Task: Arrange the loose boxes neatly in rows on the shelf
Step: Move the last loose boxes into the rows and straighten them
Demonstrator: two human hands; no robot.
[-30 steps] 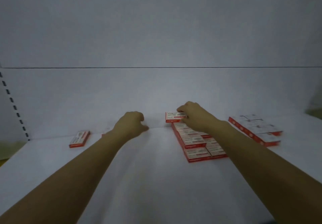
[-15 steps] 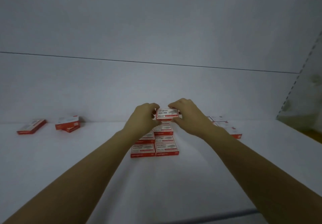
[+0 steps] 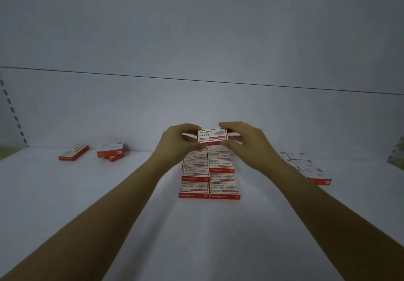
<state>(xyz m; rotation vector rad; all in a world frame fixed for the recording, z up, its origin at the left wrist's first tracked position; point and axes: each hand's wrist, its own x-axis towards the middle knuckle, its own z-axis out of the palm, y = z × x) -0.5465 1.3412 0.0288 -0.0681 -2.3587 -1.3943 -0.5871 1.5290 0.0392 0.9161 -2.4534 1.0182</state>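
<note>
Now a small box (image 3: 212, 135) hangs over the far end of the rows (image 3: 209, 171), near the back edge of the shelf (image 3: 196, 237).
Fingers of the left hand (image 3: 175, 145) and right hand (image 3: 244, 143) pinch its short ends; likely light, stiff card, best gripped there.

Red-white box (image 3: 212, 135) tilted upright above two neat rows (image 3: 208, 175).

A white shelf (image 3: 196, 237) fills the lower half of the frame; at its centre lie two columns of red-and-white boxes (image 3: 209, 178), flat, side by side and touching, running back toward the rear wall. At middle left a single box (image 3: 73, 152) lies flat and askew; just right of it a pair of boxes (image 3: 110, 151) overlaps, one tilted on the other; at middle right a cluster of boxes (image 3: 310, 169) lies flat in a skewed line.
</note>
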